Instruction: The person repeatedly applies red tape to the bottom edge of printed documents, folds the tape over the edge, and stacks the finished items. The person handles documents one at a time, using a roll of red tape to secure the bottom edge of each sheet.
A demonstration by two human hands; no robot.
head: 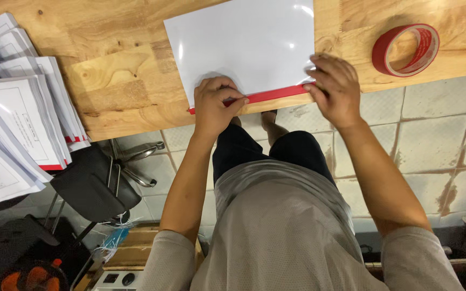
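Far left: a fanned stack of white booklets (20, 116), red strips along their spines, lying on the wooden table (120, 81) and hanging over its near edge. Just below them, off the table, a black chair seat (95, 188) on a metal frame, standing on the tiled floor (438, 140).

Centre: a white glossy sheet (244, 46) lies flat on the table, slightly skewed, its near edge at the table's edge. A strip of red tape (273, 95) runs along that near edge, from the sheet's left corner to its right corner.

My left hand (214, 105) is curled, fingers bent down onto the sheet; the thumb and forefinger press on the tape near its left part. It is pressing rather than gripping; nothing is enclosed in it.

My right hand (335, 89) sits at the sheet's right corner, fingers bent and spread a little, fingertips on the tape's right end and the sheet's edge. Whether the tips pinch the tape or only press it I cannot tell from this angle.

Both forearms reach forward from my body; my dark shorts and grey shirt fill the lower middle.

Right: a roll of red tape (405, 49) lies on the table, well apart from my right hand, untouched.
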